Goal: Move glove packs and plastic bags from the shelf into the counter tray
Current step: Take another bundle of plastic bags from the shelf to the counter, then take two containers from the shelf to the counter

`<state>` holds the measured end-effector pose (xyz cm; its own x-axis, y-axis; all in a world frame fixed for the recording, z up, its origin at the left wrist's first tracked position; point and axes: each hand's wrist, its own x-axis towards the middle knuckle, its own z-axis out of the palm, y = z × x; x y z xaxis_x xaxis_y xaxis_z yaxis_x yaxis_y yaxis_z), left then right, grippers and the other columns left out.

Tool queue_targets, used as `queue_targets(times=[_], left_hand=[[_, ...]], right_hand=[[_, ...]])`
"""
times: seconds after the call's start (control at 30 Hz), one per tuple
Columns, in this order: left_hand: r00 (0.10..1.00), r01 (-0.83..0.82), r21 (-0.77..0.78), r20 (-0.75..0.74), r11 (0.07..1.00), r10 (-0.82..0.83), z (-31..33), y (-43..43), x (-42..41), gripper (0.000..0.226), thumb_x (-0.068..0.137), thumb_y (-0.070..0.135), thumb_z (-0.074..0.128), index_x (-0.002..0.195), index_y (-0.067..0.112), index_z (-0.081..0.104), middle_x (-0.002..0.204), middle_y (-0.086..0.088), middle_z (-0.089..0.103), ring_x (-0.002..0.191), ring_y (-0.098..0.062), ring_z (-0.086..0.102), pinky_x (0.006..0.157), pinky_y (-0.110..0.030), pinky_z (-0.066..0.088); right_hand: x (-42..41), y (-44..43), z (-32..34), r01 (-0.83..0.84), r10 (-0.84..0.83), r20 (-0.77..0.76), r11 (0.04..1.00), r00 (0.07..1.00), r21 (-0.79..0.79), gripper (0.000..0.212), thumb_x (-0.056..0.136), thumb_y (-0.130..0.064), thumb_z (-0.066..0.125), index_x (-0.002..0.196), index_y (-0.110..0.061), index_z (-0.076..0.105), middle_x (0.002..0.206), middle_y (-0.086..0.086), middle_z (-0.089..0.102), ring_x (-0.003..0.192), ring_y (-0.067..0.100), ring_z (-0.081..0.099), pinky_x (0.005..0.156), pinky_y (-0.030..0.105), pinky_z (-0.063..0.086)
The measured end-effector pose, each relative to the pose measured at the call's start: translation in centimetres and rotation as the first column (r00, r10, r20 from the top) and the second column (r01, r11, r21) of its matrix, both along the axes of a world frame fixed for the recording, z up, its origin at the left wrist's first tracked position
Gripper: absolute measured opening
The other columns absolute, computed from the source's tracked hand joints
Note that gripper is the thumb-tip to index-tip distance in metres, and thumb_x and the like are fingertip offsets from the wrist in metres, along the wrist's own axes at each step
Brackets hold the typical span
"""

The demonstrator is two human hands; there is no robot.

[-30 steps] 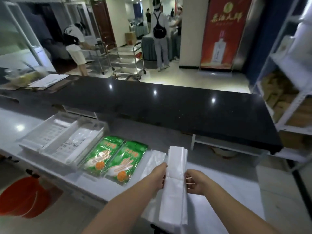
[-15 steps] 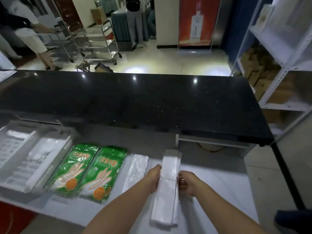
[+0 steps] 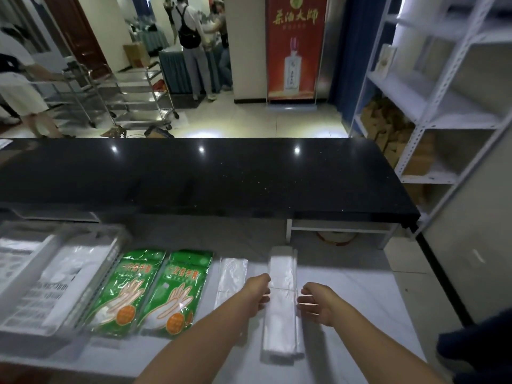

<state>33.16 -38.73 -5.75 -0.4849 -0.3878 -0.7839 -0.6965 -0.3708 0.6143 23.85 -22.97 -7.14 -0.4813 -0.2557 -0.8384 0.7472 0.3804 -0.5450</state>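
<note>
Plastic bags (image 3: 282,314) lie flat in a stack on the white counter (image 3: 354,300), long axis running straight away from the person. The left hand (image 3: 259,293) meets the stack's left edge; whether it pinches or only touches I cannot tell. The right hand (image 3: 315,303) sits just off the right edge, fingers loose and spread, holding nothing. The tray (image 3: 105,273) is well to the left, beyond a second bag pack (image 3: 232,275) and two glove packs (image 3: 155,289), so the left hand is nearer it.
</note>
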Motion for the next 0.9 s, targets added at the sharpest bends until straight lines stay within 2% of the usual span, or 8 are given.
queue_targets(times=[0.1, 0.2, 0.37, 0.5, 0.77, 0.83, 0.87, 0.9], left_hand=[[0.998, 0.059, 0.029, -0.028, 0.998, -0.059, 0.1, 0.7, 1.2, 0.020, 0.094, 0.028, 0.048, 0.103, 0.013, 0.057, 0.101, -0.007, 0.060, 0.082, -0.023, 0.057, 0.069, -0.029, 0.046], [0.992, 0.121, 0.055, -0.050, 0.991, -0.119, -0.1, 1.9, 2.0, 0.016, 0.093, 0.024, 0.048, 0.100, 0.013, 0.057, 0.101, -0.007, 0.061, 0.081, -0.024, 0.058, 0.065, -0.028, 0.047], [0.974, 0.224, 0.113, -0.056, 0.968, -0.219, -1.1, 5.4, 2.3, 0.016, 0.091, 0.022, 0.048, 0.100, 0.014, 0.059, 0.098, -0.005, 0.066, 0.083, -0.023, 0.062, 0.074, -0.031, 0.049], [0.948, 0.315, 0.111, -0.071, 0.942, -0.309, -0.5, 9.0, 1.2, 0.014, 0.089, 0.022, 0.050, 0.096, 0.015, 0.059, 0.095, -0.004, 0.066, 0.080, -0.023, 0.063, 0.072, -0.030, 0.044], [0.908, 0.408, 0.091, -0.142, 0.909, -0.394, 0.1, 17.9, -3.5, 0.021, 0.098, 0.015, 0.046, 0.107, 0.006, 0.062, 0.099, -0.006, 0.076, 0.087, -0.021, 0.071, 0.082, -0.034, 0.052], [0.904, 0.416, 0.115, -0.159, 0.902, -0.397, -0.5, 20.5, -5.2, 0.020, 0.099, 0.009, 0.042, 0.097, 0.003, 0.060, 0.083, -0.007, 0.074, 0.073, -0.021, 0.071, 0.072, -0.033, 0.055], [0.896, 0.433, 0.134, -0.175, 0.892, -0.409, -0.6, 21.9, -6.1, 0.022, 0.098, 0.005, 0.038, 0.079, 0.004, 0.050, 0.066, -0.004, 0.062, 0.056, -0.020, 0.059, 0.058, -0.028, 0.048], [0.894, 0.433, 0.142, -0.191, 0.890, -0.404, -0.7, 23.4, -7.0, 0.028, 0.095, 0.001, 0.034, 0.069, 0.012, 0.032, 0.057, 0.000, 0.041, 0.049, -0.018, 0.036, 0.050, -0.025, 0.031]], right_hand=[[2.0, 0.8, 0.6, 0.035, -0.036, -0.028, 0.999, 0.999, -0.014, 0.014, 0.090, -0.014, 0.054, 0.094, -0.004, 0.063, 0.099, 0.019, 0.070, 0.083, 0.033, 0.068, 0.068, 0.033, 0.055], [3.8, 2.5, 0.7, 0.080, -0.079, -0.054, 0.997, 0.995, 0.005, 0.016, 0.090, -0.014, 0.055, 0.097, -0.002, 0.064, 0.095, 0.017, 0.072, 0.078, 0.030, 0.068, 0.065, 0.030, 0.052], [6.2, 6.9, 0.7, 0.254, -0.251, -0.081, 0.967, 0.965, 0.023, 0.013, 0.092, -0.012, 0.054, 0.095, -0.002, 0.063, 0.082, 0.014, 0.069, 0.066, 0.024, 0.063, 0.056, 0.025, 0.046], [6.3, 11.2, 1.7, 0.323, -0.314, -0.129, 0.945, 0.941, 0.055, 0.011, 0.088, -0.010, 0.054, 0.090, -0.003, 0.063, 0.073, 0.010, 0.066, 0.059, 0.019, 0.059, 0.052, 0.024, 0.043], [3.6, 20.4, 2.6, 0.428, -0.421, -0.158, 0.904, 0.893, 0.012, 0.019, 0.094, -0.007, 0.048, 0.093, 0.002, 0.064, 0.075, 0.015, 0.070, 0.065, 0.022, 0.061, 0.064, 0.031, 0.051], [2.3, 22.8, 2.3, 0.445, -0.441, -0.166, 0.895, 0.882, -0.010, 0.024, 0.098, -0.007, 0.047, 0.107, 0.006, 0.066, 0.086, 0.020, 0.073, 0.078, 0.027, 0.067, 0.078, 0.036, 0.057], [1.6, 24.1, 2.2, 0.457, -0.456, -0.160, 0.889, 0.875, -0.032, 0.024, 0.100, -0.006, 0.047, 0.110, 0.007, 0.065, 0.095, 0.022, 0.073, 0.087, 0.030, 0.068, 0.085, 0.038, 0.056], [0.7, 25.5, 2.1, 0.470, -0.473, -0.153, 0.881, 0.868, -0.058, 0.024, 0.101, -0.005, 0.046, 0.111, 0.009, 0.063, 0.104, 0.025, 0.071, 0.097, 0.032, 0.068, 0.090, 0.040, 0.054]])
